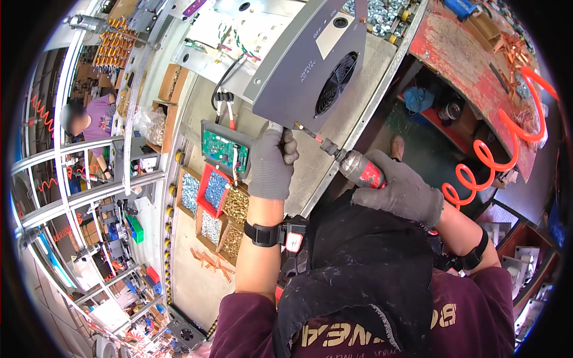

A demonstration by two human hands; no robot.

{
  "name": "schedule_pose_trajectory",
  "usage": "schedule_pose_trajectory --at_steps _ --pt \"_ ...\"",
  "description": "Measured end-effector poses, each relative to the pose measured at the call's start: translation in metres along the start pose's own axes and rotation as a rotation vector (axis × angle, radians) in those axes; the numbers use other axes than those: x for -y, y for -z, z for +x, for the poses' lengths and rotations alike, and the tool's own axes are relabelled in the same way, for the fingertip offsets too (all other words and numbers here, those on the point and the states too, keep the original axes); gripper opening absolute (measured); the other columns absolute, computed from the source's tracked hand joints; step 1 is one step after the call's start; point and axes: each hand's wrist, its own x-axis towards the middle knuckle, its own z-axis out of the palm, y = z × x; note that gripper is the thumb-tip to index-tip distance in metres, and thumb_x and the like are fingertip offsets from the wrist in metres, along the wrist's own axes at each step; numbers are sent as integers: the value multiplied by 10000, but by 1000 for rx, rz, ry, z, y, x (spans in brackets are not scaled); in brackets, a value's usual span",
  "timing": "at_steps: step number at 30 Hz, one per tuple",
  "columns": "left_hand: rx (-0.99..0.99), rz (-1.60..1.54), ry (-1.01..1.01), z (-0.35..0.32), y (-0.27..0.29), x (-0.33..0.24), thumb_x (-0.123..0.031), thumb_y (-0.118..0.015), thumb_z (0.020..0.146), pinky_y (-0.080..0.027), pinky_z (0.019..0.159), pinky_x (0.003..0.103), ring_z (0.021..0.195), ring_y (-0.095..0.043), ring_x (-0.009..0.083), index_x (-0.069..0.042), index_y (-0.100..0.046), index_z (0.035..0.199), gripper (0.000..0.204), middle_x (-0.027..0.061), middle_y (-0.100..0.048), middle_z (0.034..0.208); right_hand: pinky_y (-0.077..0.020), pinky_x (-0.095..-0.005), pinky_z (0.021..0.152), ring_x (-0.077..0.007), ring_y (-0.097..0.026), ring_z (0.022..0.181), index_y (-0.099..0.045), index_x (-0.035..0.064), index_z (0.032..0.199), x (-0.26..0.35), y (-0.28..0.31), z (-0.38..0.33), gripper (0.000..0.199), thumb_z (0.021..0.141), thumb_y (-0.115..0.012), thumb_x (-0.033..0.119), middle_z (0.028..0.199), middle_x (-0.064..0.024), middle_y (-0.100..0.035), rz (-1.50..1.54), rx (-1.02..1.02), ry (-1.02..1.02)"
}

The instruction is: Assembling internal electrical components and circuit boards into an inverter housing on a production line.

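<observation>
Grey-gloved right hand (403, 188) closed around red-and-silver power screwdriver (361, 169), bit (310, 133) at lower edge of grey fan panel (289, 89). Left hand (271, 166), likewise gloved, curled at same edge; whether gripping anything, cannot tell. Nearby left: red bin (208, 209) holding small fasteners (215, 190); green circuit board (222, 149). Farther right: red coiled hose (517, 146), worn red tabletop (453, 59). Far left: co-worker (98, 117).
</observation>
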Motion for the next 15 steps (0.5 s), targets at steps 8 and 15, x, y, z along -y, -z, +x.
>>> schedule_pose_trajectory --at_steps 8,15 --pt "-6 100 -111 7 3 2 -184 -560 891 -271 376 212 456 -374 79 -43 -497 864 157 11 -436 634 -454 -396 706 -344 -613 736 -504 30 1040 16 2 2 483 747 -661 380 754 -172 -612 -34 -36 -126" --pt "88 11 -13 3 13 1 -174 -554 896 -327 408 200 516 -420 80 -34 -495 951 161 13 -456 672 -448 -411 711 -338 -616 763 -501 32 1055 25 10 6 528 754 -663 434 766 -185 -612 -222 -26 -34"
